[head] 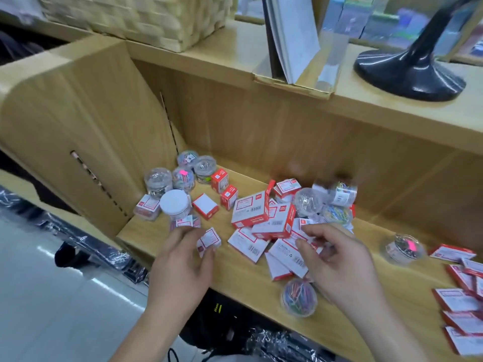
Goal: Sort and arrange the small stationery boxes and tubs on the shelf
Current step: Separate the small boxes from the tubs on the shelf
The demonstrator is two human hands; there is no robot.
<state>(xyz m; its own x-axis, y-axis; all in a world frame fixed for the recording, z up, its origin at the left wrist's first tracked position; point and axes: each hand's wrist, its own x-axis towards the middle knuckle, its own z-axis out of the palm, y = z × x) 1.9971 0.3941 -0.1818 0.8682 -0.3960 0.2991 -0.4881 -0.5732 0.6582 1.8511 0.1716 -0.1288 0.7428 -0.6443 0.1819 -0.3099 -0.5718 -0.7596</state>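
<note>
left hand [183, 259] is at the front left of the light wooden shelf [235, 278], thumb and fingers curled round a small red-and-white cardboard box [209, 241], held just above the board. right hand [337, 267] is over the loose heap of red-and-white boxes [261, 218] mid-shelf, fingers bent with their tips down among them; it's blurred, so can't tell whether it has hold of one. tucked in the back left corner is a cluster of clear round plastic tubs [183, 173], and a white-lidded tub [175, 202] stands just in front. a clear tub of coloured paper clips [299, 296] lies near the front edge, beside the right wrist. further right, a clear tub with a pink sticker [402, 248], then flat red-and-white packs [460, 301] at the far right. up top, a woven basket [143, 17] and a black stand base [410, 74].
</note>
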